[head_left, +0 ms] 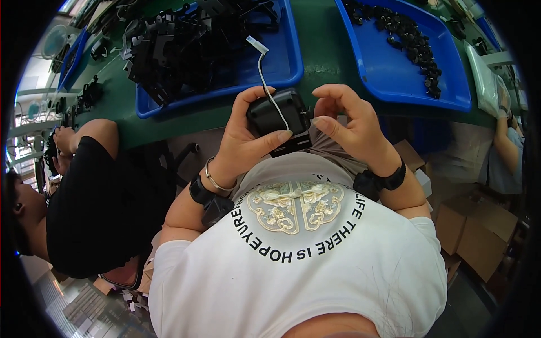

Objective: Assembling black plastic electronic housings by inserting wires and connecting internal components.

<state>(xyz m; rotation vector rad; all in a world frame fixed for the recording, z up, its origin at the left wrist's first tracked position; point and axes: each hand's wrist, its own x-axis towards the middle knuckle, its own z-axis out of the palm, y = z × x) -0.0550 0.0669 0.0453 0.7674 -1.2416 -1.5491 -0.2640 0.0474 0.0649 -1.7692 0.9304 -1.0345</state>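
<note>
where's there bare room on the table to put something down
The green table is bare between the blue left tray and blue right tray. The right tray's lower-left floor is free, bordered by small black parts. The left tray is crowded with heaped larger black parts, except toward its lower-right corner.

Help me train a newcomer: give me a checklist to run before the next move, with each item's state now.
1. Unit supported: ok, the left hand grips it.
2. Plug unconnected: ok, it sticks up at the free end of the white cable.
3. Cable clear of the left thumb: cannot tell, they meet or overlap near the thumb tip.
4. Right hand empty: cannot tell, its curled fingers are close to the unit's side.
5. Small parts stocked: ok, many lie in the right tray.
</note>
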